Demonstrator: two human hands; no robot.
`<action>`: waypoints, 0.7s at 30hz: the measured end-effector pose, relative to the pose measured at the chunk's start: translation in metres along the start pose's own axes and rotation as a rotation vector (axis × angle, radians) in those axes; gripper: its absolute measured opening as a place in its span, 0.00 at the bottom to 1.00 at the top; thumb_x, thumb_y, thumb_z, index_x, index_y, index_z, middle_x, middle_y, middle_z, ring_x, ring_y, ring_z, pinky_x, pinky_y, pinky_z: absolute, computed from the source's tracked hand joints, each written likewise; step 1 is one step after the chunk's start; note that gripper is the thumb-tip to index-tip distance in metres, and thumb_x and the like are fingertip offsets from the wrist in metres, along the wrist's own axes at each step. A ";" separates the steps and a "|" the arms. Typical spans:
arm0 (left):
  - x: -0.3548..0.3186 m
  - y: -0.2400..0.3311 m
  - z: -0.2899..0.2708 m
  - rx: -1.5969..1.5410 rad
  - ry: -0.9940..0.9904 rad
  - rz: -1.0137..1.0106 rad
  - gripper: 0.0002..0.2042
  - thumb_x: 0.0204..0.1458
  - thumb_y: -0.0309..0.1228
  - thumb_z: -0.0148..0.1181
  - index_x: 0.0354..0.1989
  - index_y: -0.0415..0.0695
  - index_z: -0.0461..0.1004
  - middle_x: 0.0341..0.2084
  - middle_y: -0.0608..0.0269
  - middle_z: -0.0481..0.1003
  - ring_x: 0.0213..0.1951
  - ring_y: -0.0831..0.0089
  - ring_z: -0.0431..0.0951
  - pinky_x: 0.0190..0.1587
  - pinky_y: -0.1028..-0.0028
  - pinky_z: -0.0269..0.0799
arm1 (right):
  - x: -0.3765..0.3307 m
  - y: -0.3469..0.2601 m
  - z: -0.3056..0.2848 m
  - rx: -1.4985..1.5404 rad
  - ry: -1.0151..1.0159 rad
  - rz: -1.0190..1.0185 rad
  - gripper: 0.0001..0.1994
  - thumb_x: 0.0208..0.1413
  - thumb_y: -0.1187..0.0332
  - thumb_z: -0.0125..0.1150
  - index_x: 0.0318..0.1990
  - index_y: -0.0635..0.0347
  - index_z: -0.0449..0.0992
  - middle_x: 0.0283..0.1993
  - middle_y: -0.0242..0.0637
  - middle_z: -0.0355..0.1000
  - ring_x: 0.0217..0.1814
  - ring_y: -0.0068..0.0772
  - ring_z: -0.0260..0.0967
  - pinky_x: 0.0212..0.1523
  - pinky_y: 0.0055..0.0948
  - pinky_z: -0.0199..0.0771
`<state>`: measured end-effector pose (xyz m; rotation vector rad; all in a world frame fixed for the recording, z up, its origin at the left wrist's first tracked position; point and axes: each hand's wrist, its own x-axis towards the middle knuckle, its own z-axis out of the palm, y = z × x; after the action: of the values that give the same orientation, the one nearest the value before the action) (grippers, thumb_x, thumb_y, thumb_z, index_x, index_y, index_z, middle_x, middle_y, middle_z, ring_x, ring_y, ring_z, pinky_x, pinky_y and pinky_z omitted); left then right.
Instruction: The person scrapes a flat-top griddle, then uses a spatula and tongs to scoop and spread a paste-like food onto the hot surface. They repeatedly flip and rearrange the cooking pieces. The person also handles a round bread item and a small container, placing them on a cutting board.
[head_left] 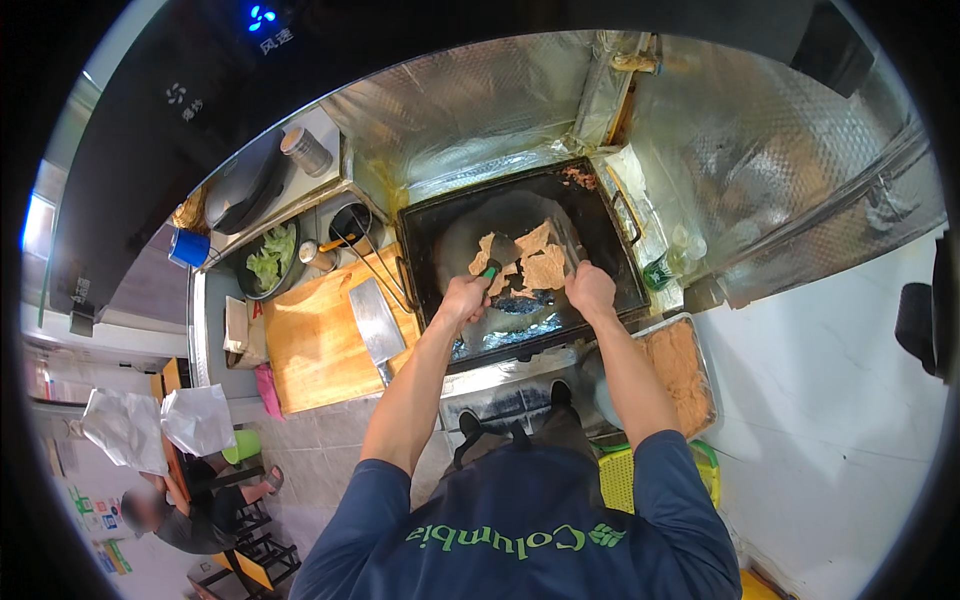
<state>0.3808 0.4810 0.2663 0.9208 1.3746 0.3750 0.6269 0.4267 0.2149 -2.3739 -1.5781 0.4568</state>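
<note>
Both my hands reach over a square black griddle point(440, 215) whose middle is shiny with oil. Several torn, brown, flat pieces of food point(545, 268) lie between them. My left hand point(466, 300) is closed round a green-handled spatula point(491, 271), its dark blade among the pieces. My right hand point(591, 288) grips a grey metal scraper point(568, 238) that stands along the right side of the food. Its handle is hidden in my fist. Small reddish scraps point(578, 178) sit in the griddle's far right corner.
Left of the griddle, a cleaver point(376, 322) lies on a wooden board point(310, 345), near a bowl of greens point(270, 262). A tray of brown mash point(678, 372) stands by my right forearm. A green bottle point(660, 272) is at right. A person point(190, 515) sits at lower left.
</note>
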 end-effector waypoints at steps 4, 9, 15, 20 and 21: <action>0.000 0.009 0.005 0.055 0.020 0.083 0.15 0.60 0.39 0.52 0.37 0.36 0.73 0.18 0.65 0.68 0.14 0.79 0.61 0.14 0.74 0.52 | 0.008 0.003 -0.005 0.011 0.020 -0.061 0.14 0.55 0.61 0.57 0.34 0.66 0.75 0.30 0.53 0.77 0.36 0.55 0.77 0.38 0.49 0.77; 0.022 0.006 0.010 -0.041 0.140 0.120 0.13 0.61 0.37 0.50 0.40 0.37 0.72 0.19 0.64 0.69 0.14 0.79 0.62 0.14 0.75 0.54 | -0.001 -0.004 -0.011 -0.031 -0.104 -0.083 0.14 0.55 0.61 0.57 0.36 0.66 0.75 0.31 0.53 0.77 0.36 0.55 0.77 0.38 0.48 0.77; 0.005 0.003 0.001 -0.012 0.008 0.029 0.14 0.61 0.38 0.51 0.41 0.37 0.72 0.19 0.65 0.69 0.14 0.79 0.63 0.15 0.75 0.56 | -0.003 -0.019 -0.006 -0.021 -0.128 -0.133 0.13 0.53 0.60 0.59 0.34 0.64 0.78 0.30 0.50 0.78 0.35 0.52 0.77 0.38 0.46 0.77; 0.002 0.005 0.011 0.232 0.109 0.166 0.14 0.60 0.37 0.51 0.39 0.36 0.74 0.19 0.64 0.71 0.14 0.79 0.64 0.15 0.74 0.55 | 0.018 -0.019 -0.009 -0.005 -0.085 -0.073 0.15 0.53 0.59 0.58 0.36 0.65 0.80 0.33 0.52 0.78 0.37 0.52 0.78 0.39 0.46 0.78; 0.000 0.011 0.009 0.347 0.114 0.141 0.14 0.60 0.37 0.51 0.38 0.36 0.75 0.20 0.62 0.73 0.16 0.78 0.67 0.17 0.74 0.58 | 0.015 -0.018 -0.017 -0.019 -0.104 -0.079 0.15 0.53 0.59 0.58 0.36 0.65 0.80 0.34 0.51 0.78 0.38 0.52 0.78 0.40 0.45 0.77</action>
<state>0.3926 0.4850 0.2737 1.3036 1.5114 0.3040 0.6241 0.4471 0.2357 -2.3262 -1.7216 0.5593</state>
